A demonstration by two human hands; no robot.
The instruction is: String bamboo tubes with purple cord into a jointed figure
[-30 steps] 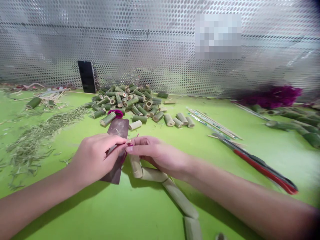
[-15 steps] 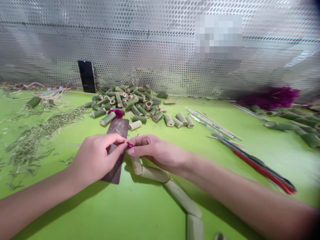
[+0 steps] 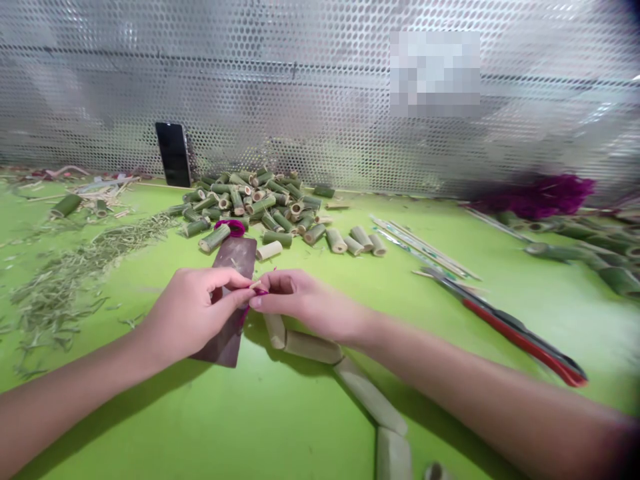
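Note:
My left hand point(image 3: 193, 317) is closed in a pinch, thumb against index finger, on a thin purple cord point(image 3: 261, 291). A short pale sliver point(image 3: 256, 285), perhaps bamboo, pokes out at those fingertips. My right hand point(image 3: 315, 303) pinches the same cord from the other side, its fingertips almost touching the left ones. Below the right hand begins a row of peeled bamboo tubes point(image 3: 313, 347), laid end to end and curving toward the front edge. Under the left hand lies a dark brown flat sheet point(image 3: 225, 348); a bit of cord hangs over it.
Beyond the hands is a heap of green bamboo tubes point(image 3: 260, 200) with a purple coil point(image 3: 231, 227) before it. A phone point(image 3: 173, 155) leans on the perforated metal wall. Shavings point(image 3: 90, 267) lie left; red-handled shears point(image 3: 520, 337), thin sticks point(image 3: 425, 247) and purple strands point(image 3: 545, 195) lie right.
My fingertips have shifted slightly on the cord, and the pale sliver now shows between them. A length of cord has come into view below my left hand.

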